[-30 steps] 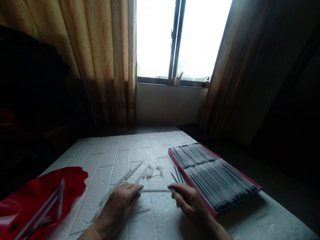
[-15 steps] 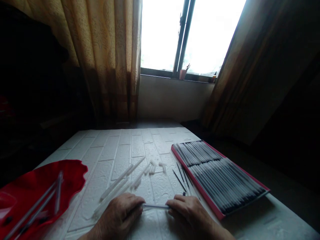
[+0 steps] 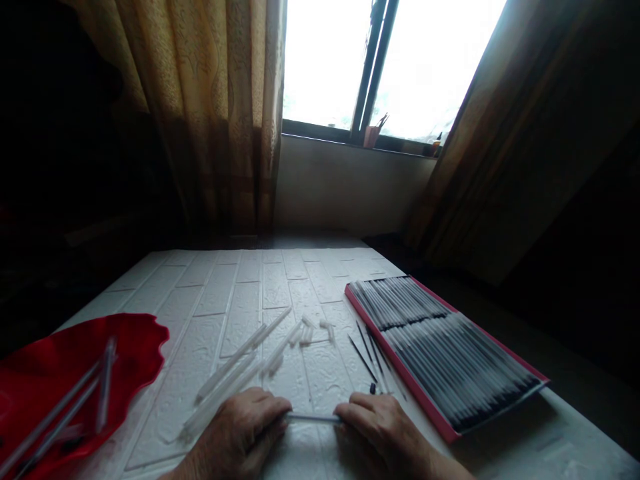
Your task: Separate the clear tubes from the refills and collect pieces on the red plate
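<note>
Between my two hands a slim, pale pen (image 3: 314,418) lies sideways, low over the front of the table. My left hand (image 3: 247,427) is closed on its left end, thumb and fingers pressed together. The right end is pinched in my right hand (image 3: 380,430). A small black cap (image 3: 373,388) shows just beyond my right fingers. Several clear plastic tubes (image 3: 233,373) lie beyond my left hand, with short clear pieces (image 3: 306,330) near them. Thin dark-tipped refills (image 3: 364,357) lie ahead of my right hand.
A red-edged box (image 3: 400,363) full of rows of dark-ended, pale sticks stands at the right. On the left is a wavy-rimmed red dish (image 3: 135,327) holding several pens (image 3: 105,387). The white brick-patterned table (image 3: 210,280) runs back toward a curtained window.
The view has shifted slightly, so the dish sits further left and the box a little further right. Both hands keep their hold on the pen.
</note>
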Action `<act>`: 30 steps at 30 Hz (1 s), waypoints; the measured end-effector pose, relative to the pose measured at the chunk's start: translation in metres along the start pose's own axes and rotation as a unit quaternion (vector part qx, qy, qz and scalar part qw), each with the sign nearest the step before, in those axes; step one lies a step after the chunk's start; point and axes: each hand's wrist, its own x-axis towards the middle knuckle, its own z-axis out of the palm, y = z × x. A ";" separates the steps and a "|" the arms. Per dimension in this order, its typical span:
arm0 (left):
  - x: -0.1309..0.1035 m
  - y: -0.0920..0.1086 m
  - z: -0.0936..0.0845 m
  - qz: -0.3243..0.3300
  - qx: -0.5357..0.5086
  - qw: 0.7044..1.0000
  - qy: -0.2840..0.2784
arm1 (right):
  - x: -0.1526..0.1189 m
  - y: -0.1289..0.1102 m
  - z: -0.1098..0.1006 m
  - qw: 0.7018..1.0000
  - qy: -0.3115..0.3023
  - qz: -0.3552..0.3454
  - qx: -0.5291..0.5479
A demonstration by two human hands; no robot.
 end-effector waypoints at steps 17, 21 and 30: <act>0.003 -0.008 0.004 -0.008 -0.009 0.993 0.114 | -0.002 -0.011 -0.014 0.998 0.065 0.022 -0.015; 0.004 -0.011 0.003 0.041 -0.020 0.989 0.144 | -0.019 0.010 -0.047 0.983 0.146 0.106 -0.034; 0.004 -0.010 0.003 0.063 0.054 0.981 0.175 | -0.118 0.143 -0.109 0.796 0.262 0.533 -0.118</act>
